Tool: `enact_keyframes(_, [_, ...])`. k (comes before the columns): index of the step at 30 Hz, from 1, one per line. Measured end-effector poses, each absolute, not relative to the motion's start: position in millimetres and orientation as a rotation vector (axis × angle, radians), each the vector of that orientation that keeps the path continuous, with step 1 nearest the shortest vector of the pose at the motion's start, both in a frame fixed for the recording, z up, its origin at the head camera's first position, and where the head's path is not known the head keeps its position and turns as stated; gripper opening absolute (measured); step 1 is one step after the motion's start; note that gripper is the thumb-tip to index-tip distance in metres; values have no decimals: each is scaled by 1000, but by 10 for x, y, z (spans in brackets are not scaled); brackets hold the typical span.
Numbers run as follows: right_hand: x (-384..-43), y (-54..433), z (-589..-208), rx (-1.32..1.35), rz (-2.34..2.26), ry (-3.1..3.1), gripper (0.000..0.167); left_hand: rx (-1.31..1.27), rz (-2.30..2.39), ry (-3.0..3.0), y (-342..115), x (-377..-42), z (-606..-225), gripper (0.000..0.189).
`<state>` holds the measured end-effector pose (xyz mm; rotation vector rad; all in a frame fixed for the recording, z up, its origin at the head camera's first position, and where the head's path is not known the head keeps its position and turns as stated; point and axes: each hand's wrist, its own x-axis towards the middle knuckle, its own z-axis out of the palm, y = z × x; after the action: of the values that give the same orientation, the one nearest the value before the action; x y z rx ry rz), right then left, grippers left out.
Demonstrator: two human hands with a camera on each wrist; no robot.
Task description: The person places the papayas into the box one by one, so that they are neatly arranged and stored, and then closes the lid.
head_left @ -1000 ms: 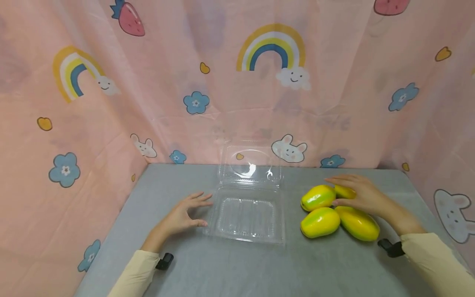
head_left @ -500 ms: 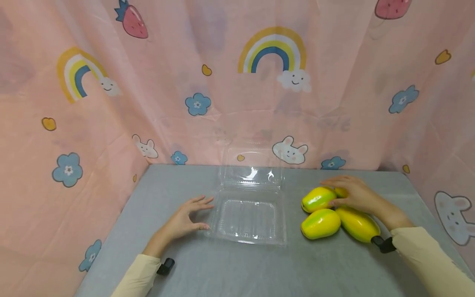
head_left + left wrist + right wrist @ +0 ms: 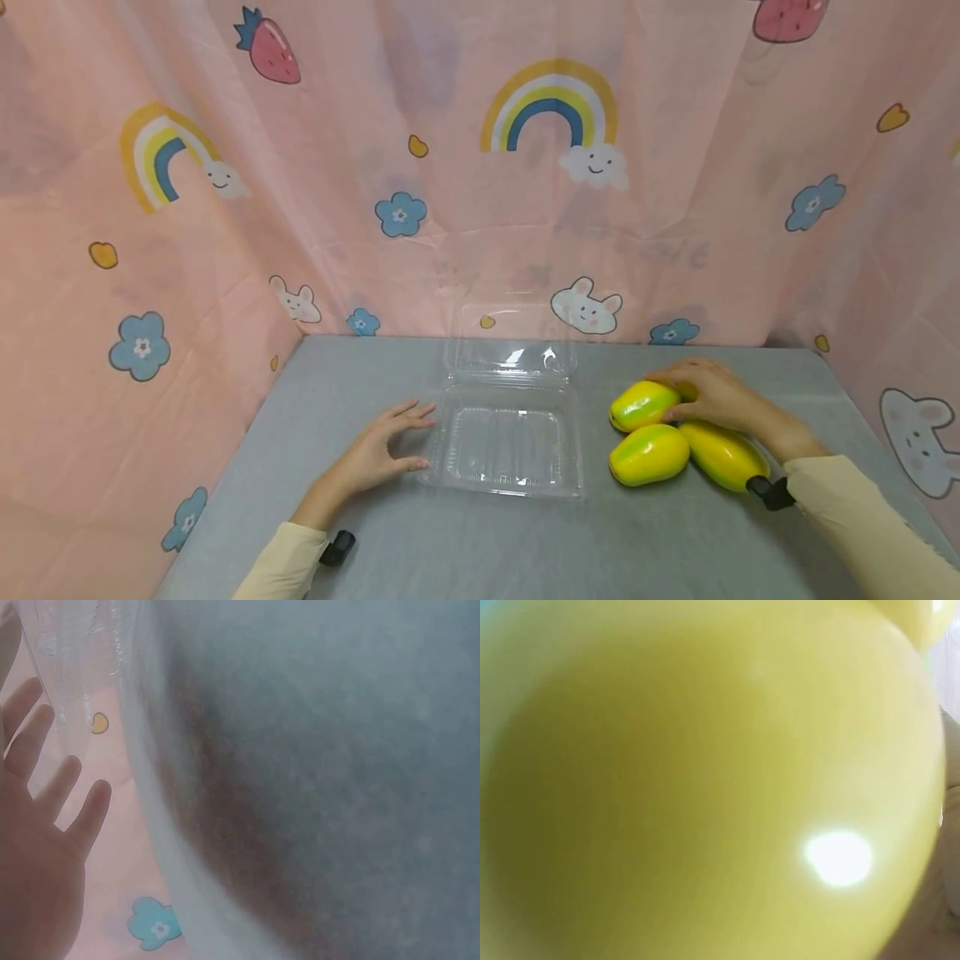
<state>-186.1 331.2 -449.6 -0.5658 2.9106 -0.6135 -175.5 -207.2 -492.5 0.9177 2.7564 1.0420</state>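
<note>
In the head view, several yellow-green papayas lie bunched on the right of the table. My right hand (image 3: pixel 716 396) curls round the back-left papaya (image 3: pixel 643 406), thumb on its near side and fingers over its far side. A front papaya (image 3: pixel 649 455) and a right papaya (image 3: pixel 723 454) lie beside it; another is mostly hidden behind the hand. In the right wrist view, a yellow papaya (image 3: pixel 705 780) fills the picture. At the left edge of a clear plastic clamshell box (image 3: pixel 506 446), lid raised, my left hand (image 3: pixel 375 450) spreads its fingers, thumb right at the rim.
The grey table (image 3: pixel 495 550) carries the box at its middle, with the clear lid (image 3: pixel 510 342) leaning back near the far edge. A pink patterned curtain (image 3: pixel 337 167) hangs behind and on both sides.
My right hand has moved left, from the papaya at the back to the back-left one, and its fingers now lie round that one. The left hand stays by the box.
</note>
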Motion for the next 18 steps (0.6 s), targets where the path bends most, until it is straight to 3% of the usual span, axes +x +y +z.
enact_keyframes(18, [-1862,3298,-4516,-519,-605,2904,68,941,1047,2750,-2047,-1703,-4902,62])
